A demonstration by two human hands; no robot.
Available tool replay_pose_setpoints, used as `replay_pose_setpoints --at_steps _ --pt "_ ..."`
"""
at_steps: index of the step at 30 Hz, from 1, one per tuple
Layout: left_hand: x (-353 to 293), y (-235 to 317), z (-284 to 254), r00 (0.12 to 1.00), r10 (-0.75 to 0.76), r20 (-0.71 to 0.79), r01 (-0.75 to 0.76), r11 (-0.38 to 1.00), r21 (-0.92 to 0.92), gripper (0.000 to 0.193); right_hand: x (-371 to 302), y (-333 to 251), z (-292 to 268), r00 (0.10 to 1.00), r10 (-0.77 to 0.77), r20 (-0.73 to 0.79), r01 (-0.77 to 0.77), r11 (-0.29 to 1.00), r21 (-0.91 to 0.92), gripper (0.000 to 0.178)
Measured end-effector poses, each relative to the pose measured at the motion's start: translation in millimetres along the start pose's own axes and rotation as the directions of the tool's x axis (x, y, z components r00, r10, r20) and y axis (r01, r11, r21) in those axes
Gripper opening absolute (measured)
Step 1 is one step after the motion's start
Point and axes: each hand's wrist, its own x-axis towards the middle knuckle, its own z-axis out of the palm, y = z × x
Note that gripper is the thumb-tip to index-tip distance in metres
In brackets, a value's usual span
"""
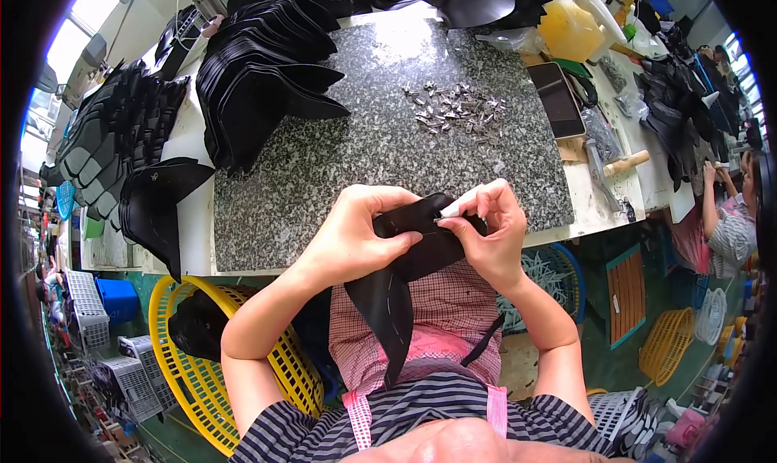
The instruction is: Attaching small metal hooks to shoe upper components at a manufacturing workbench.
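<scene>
A black leather piece [384, 297], with thin pale marks along its hanging tail, is held over my lap at the near edge of the granite slab. My left hand [360, 232] grips its left side, thumb on top and fingers behind. At its upper right, my right hand [490, 228] pinches a small metal piece [439, 218] against the leather, with something white at the fingertips. Farther off on the slab lies a loose heap of small silver metal pieces [461, 108]. How the pinched piece sits in the leather is too small to tell.
Stacks of black cut pieces [263, 74] cover the slab's left side and the table beyond. To the right are a tablet [557, 99], a hammer [600, 176] and a yellow container [569, 30]. A yellow basket [162, 325] stands below left. Another person [732, 220] works far right.
</scene>
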Motion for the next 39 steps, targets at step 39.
replay_pose_setpoints --at_steps 39 --pt "-27.3 7.7 22.9 0.775 0.631 0.022 -0.344 0.393 0.853 0.022 7.2 -19.4 -11.9 0.882 -0.065 0.466 0.147 0.979 -0.142 0.038"
